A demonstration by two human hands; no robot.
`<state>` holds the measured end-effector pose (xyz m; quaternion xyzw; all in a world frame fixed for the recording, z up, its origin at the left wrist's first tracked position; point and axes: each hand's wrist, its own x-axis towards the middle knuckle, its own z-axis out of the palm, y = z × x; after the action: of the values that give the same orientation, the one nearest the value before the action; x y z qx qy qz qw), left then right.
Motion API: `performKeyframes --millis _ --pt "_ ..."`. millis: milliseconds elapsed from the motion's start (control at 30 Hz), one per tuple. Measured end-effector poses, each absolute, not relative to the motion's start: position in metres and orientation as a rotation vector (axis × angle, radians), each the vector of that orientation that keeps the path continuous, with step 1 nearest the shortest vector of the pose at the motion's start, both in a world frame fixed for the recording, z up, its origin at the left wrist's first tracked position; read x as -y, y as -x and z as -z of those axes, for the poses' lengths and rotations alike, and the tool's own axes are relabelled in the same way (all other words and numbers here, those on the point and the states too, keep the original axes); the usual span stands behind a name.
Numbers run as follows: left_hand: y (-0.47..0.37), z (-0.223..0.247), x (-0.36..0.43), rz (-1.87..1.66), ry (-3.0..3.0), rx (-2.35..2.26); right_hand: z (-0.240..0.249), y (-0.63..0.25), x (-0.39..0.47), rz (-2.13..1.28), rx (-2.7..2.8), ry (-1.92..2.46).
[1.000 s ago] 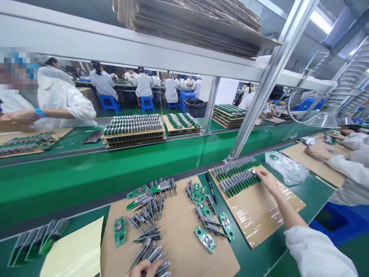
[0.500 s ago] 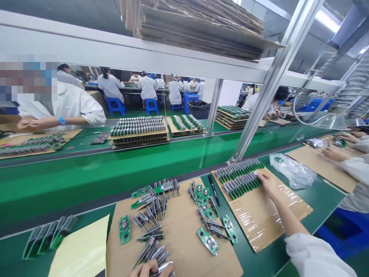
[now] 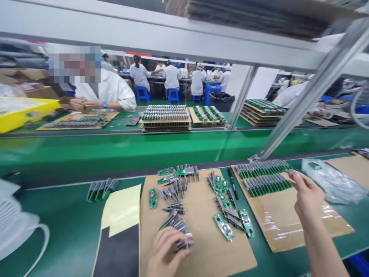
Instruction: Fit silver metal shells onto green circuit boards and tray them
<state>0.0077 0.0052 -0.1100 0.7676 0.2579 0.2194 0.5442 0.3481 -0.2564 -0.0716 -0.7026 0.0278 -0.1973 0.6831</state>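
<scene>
My left hand [image 3: 168, 248] is low on the middle cardboard sheet [image 3: 198, 215], its fingers closed round a small circuit board [image 3: 186, 240] with grey and dark parts, blurred by motion. Just behind it lies a loose cluster of similar boards [image 3: 174, 221]. My right hand [image 3: 308, 194] hovers over the right cardboard sheet [image 3: 288, 219], thumb and fingertips pinching a small flat grey piece [image 3: 293, 172]; most of it is hidden. Beside those fingertips, two rows of circuit boards [image 3: 266, 184] stand tilted on the sheet's far part.
A black pen [image 3: 233, 184] lies between the two sheets. Further right is a clear plastic bag [image 3: 331, 181]. Yellow paper [image 3: 123, 207] and several boards [image 3: 100, 189] are at left, near a white fan-like device [image 3: 17, 227]. A metal post [image 3: 302, 96] rises behind; a co-worker [image 3: 106, 90] sits opposite.
The view has swung left. My right hand has pulled slightly away from the row's end with the grey piece. My left hand has lifted a board from the cluster's near end.
</scene>
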Motion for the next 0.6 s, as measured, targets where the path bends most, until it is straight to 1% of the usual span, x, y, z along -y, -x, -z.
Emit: performKeyframes --millis 67,100,200,300,433,533,600 --pt "-0.014 0.09 -0.006 -0.436 -1.223 -0.806 0.064 -0.314 0.236 0.349 0.007 1.576" --pt "-0.017 0.08 -0.006 -0.425 -0.96 -0.817 0.061 -0.297 0.225 0.302 0.031 1.58" --pt "-0.024 0.056 -0.006 -0.344 -0.532 -0.772 0.056 -0.252 0.196 0.151 0.096 1.602" --pt "-0.023 0.043 -0.006 -0.291 -0.45 -0.759 0.053 -0.215 0.174 -0.051 0.192 1.671" --pt "-0.014 0.034 -0.005 -0.226 -0.498 -0.7 0.049 -0.174 0.149 -0.349 0.424 1.685" --pt "-0.009 0.032 -0.002 -0.157 -0.549 -0.616 0.046 -0.145 0.132 -0.449 0.586 1.651" --pt "-0.006 0.033 -0.001 -0.137 -0.569 -0.528 0.046 -0.129 0.124 -0.448 0.653 1.637"
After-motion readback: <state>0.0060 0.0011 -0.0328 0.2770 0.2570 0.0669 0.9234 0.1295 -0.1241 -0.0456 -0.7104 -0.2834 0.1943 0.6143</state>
